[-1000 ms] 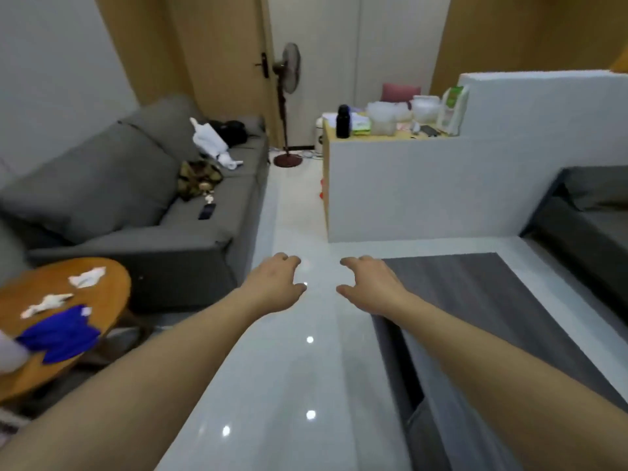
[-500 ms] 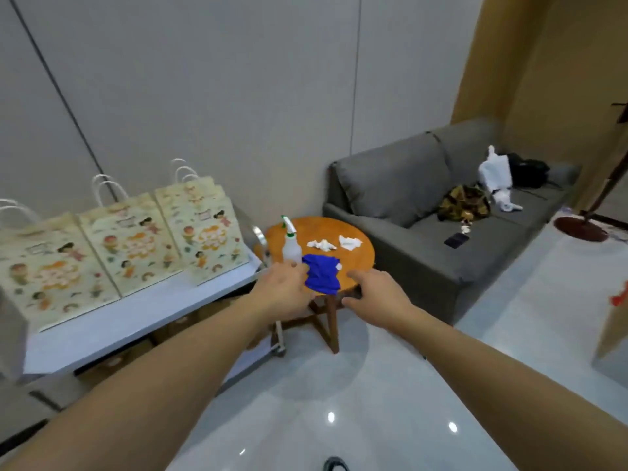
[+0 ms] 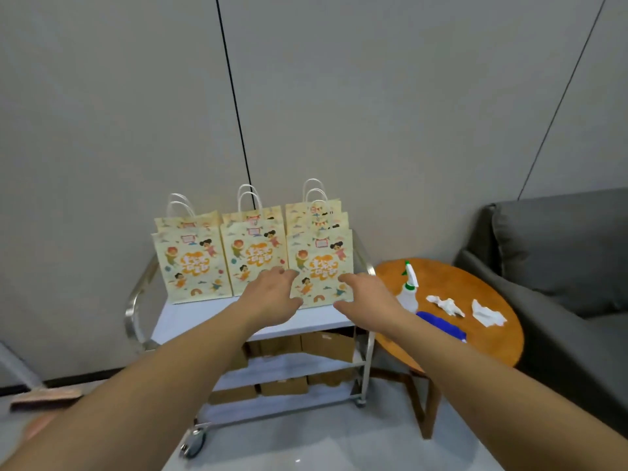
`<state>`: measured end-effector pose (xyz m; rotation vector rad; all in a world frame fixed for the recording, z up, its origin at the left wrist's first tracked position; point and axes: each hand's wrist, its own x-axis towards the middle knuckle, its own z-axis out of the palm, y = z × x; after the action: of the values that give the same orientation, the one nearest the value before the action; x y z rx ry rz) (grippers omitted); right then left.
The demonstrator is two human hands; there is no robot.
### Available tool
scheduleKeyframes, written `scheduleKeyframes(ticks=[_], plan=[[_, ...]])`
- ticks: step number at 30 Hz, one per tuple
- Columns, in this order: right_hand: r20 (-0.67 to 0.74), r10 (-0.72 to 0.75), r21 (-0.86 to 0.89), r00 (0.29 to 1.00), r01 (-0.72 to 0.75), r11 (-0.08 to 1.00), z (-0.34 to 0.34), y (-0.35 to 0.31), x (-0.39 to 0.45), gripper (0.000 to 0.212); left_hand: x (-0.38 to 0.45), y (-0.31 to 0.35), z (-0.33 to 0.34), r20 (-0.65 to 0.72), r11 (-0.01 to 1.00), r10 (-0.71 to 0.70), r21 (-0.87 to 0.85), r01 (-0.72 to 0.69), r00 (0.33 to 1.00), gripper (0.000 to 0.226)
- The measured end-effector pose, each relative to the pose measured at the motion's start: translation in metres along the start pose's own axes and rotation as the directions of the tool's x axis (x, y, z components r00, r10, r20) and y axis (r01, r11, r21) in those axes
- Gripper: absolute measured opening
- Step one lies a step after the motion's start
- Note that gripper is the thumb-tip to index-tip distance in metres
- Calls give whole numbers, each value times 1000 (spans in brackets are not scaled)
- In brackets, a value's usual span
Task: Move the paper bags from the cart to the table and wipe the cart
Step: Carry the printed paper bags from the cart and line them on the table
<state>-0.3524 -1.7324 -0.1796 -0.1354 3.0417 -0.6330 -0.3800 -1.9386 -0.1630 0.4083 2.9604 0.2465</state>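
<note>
Several cream paper bags with cartoon prints and white handles stand in three stacks on the top shelf of a steel cart (image 3: 217, 317): a left stack (image 3: 190, 263), a middle stack (image 3: 253, 253) and a right stack (image 3: 319, 260). My left hand (image 3: 272, 297) and my right hand (image 3: 363, 297) reach out with loosely spread fingers on either side of the right stack's front bag. Both hold nothing. Whether they touch the bag is unclear. A round wooden table (image 3: 489, 338) stands right of the cart.
On the table are a white spray bottle (image 3: 409, 290) with a green nozzle, a blue cloth (image 3: 441, 326) and two crumpled white tissues (image 3: 445, 305). Cardboard boxes (image 3: 326, 345) fill the cart's lower shelves. A grey sofa (image 3: 560, 266) sits at the right, a wall behind.
My view has swung left from the room and sofa to face the cart. Both hands now reach toward the right bag stack, still holding nothing.
</note>
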Motion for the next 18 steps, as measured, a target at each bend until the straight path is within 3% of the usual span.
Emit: scheduleKeyframes(ticks=[9,18], plan=[[2,-39,40,999,39,998,-14,27,96,61,76,-10,9,13,998,-65,18,65,998,59],[-47,46,127,998,-40,991,-21,28,189,59,176,-40,2,-11,1000,7,16,-7,1000,60]])
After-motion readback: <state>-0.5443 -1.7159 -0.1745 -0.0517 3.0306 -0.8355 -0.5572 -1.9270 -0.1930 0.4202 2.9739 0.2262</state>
